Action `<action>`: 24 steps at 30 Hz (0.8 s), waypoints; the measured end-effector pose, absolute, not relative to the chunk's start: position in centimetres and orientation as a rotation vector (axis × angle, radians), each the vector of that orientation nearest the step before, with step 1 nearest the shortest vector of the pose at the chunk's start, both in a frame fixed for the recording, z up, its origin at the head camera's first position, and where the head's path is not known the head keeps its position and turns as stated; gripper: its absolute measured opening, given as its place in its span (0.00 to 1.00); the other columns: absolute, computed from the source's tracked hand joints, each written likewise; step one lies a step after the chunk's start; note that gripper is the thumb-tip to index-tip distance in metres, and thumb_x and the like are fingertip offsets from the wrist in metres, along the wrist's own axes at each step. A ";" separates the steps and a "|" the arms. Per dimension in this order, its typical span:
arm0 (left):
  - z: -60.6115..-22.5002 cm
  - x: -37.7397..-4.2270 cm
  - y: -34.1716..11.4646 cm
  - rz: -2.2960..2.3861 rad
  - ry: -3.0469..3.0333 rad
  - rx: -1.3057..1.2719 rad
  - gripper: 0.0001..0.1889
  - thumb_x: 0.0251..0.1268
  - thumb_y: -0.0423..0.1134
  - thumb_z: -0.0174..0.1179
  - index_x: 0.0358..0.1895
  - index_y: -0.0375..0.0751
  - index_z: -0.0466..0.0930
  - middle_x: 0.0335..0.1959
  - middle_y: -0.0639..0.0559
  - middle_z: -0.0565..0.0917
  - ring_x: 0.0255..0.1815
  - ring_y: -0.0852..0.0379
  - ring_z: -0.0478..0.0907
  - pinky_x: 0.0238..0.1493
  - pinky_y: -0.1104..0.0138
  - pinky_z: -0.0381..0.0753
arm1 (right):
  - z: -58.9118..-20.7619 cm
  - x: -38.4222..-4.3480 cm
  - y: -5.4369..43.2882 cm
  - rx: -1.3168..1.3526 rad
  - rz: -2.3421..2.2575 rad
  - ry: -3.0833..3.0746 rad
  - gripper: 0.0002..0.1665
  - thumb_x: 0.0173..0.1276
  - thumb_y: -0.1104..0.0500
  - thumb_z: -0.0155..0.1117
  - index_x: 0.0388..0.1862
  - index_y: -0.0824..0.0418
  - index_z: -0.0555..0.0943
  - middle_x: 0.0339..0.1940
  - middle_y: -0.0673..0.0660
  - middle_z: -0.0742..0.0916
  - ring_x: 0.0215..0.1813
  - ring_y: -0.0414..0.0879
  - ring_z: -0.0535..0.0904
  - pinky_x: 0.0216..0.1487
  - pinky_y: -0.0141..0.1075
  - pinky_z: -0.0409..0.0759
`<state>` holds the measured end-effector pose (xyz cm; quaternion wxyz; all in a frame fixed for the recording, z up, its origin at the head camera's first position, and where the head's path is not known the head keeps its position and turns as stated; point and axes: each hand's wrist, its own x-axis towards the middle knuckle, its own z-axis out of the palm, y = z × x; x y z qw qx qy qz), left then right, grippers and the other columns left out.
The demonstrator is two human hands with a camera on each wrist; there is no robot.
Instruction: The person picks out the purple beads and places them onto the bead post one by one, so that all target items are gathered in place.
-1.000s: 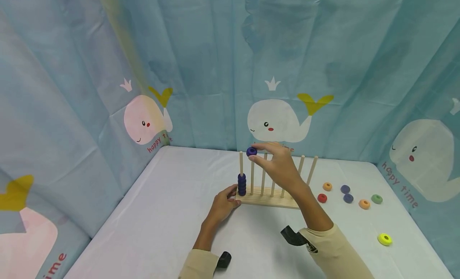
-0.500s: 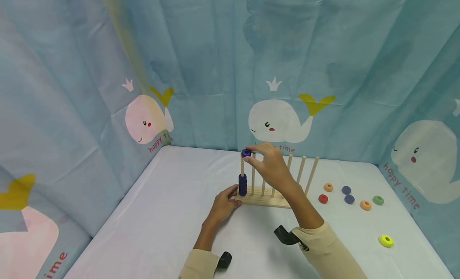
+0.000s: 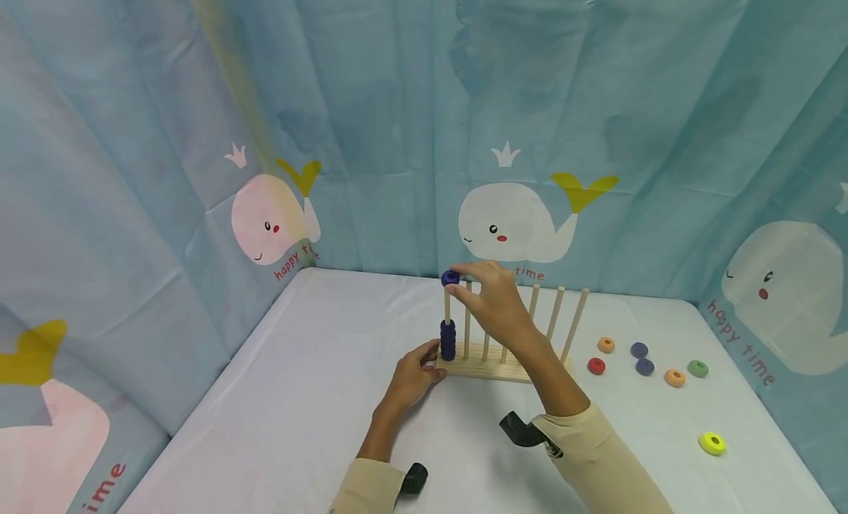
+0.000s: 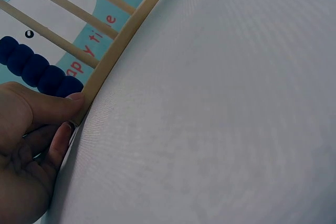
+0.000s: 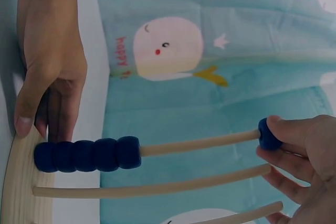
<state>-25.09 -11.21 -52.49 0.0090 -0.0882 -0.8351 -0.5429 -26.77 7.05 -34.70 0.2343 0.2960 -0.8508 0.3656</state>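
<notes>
Between thumb and fingers my right hand (image 3: pixel 493 302) pinches a dark blue bead (image 3: pixel 450 277) at the top of the leftmost peg (image 5: pixel 199 144). In the right wrist view the bead meets that peg's tip; whether the peg has entered its hole cannot be told. Lower on the same peg sits a stack of several dark blue beads (image 3: pixel 447 340). My left hand (image 3: pixel 409 381) grips the left end of the wooden base (image 3: pixel 490 368), with the thumb on its near side in the left wrist view (image 4: pixel 47 106). Several other upright pegs (image 3: pixel 555 313) carry no beads.
To the right of the base lie loose beads: a red one (image 3: pixel 596 366), two orange ones, two purple ones (image 3: pixel 645 367), a green one (image 3: pixel 698 368) and a yellow one (image 3: pixel 712 444). A whale-print curtain (image 3: pixel 371 131) stands behind the white table (image 3: pixel 298 396).
My right hand has moved left with its bead, from above the second peg to the top of the leftmost peg. The left hand keeps its grip on the base.
</notes>
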 end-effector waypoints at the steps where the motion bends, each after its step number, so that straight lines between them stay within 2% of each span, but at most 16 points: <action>1: -52.5 -25.1 -11.2 -1.694 -2.610 -0.273 0.32 0.60 0.34 0.67 0.69 0.47 0.70 0.57 0.44 0.80 0.57 0.51 0.77 0.56 0.62 0.78 | -34.7 -26.8 7.0 0.809 1.001 -2.338 0.20 0.66 0.53 0.68 0.56 0.57 0.83 0.51 0.53 0.86 0.55 0.49 0.76 0.55 0.48 0.74; 10: -52.3 -25.0 -11.2 -1.693 -2.617 -0.267 0.32 0.60 0.34 0.66 0.69 0.47 0.69 0.57 0.44 0.80 0.57 0.51 0.78 0.56 0.61 0.78 | -34.7 -27.1 6.7 0.780 0.985 -2.345 0.20 0.66 0.52 0.68 0.55 0.57 0.83 0.51 0.53 0.86 0.54 0.50 0.76 0.53 0.48 0.76; 20: -52.4 -25.0 -11.2 -1.688 -2.635 -0.250 0.32 0.60 0.34 0.66 0.69 0.47 0.69 0.57 0.46 0.80 0.56 0.53 0.78 0.56 0.62 0.78 | -35.0 -27.1 6.4 0.758 0.965 -2.380 0.21 0.66 0.52 0.68 0.55 0.57 0.83 0.52 0.54 0.86 0.58 0.52 0.75 0.59 0.53 0.71; 24: -52.4 -25.1 -11.2 -1.685 -2.630 -0.252 0.32 0.60 0.33 0.66 0.69 0.47 0.70 0.56 0.46 0.81 0.56 0.52 0.78 0.56 0.61 0.78 | -35.1 -27.1 6.5 0.767 0.978 -2.360 0.20 0.66 0.52 0.69 0.54 0.58 0.83 0.50 0.52 0.87 0.57 0.51 0.75 0.59 0.52 0.70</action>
